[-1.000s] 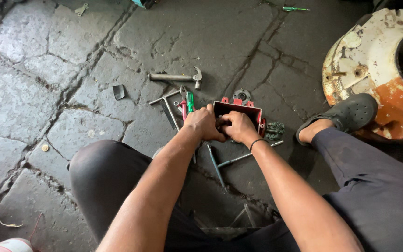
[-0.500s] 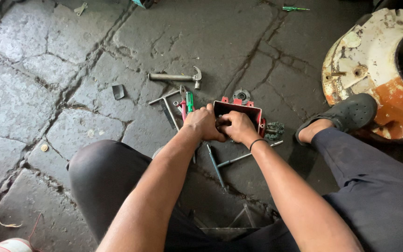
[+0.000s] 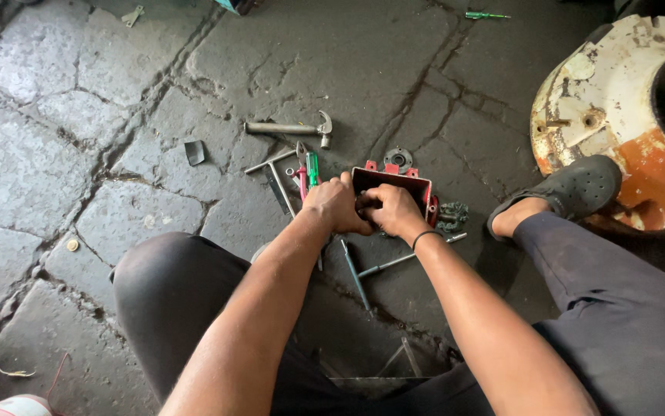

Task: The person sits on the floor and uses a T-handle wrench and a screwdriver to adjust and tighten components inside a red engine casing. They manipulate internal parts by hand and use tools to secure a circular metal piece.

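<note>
A: Near end: both knees are spread, and the forearms are brought together over the red rectangular metal housing (image 3: 392, 185) on the cracked stone floor (image 3: 55, 115).

B: Risk?

A: A slip is judged possible. The housing is not clamped, so it could be pushed into the loose steel rods and screwdrivers (image 3: 359, 270) lying just beside it. Fingers could be pinched at its open edge.

B: Grip?

A: The left hand (image 3: 336, 204) is curled closed on the housing's near-left corner. The right hand (image 3: 394, 212) is clenched at the near rim; whether a small part is pinched cannot be told.

B: Further out?

A: A steel claw hammer (image 3: 290, 129) is seen beyond. A rusted white-and-orange round casing (image 3: 617, 100) is at far right.
</note>
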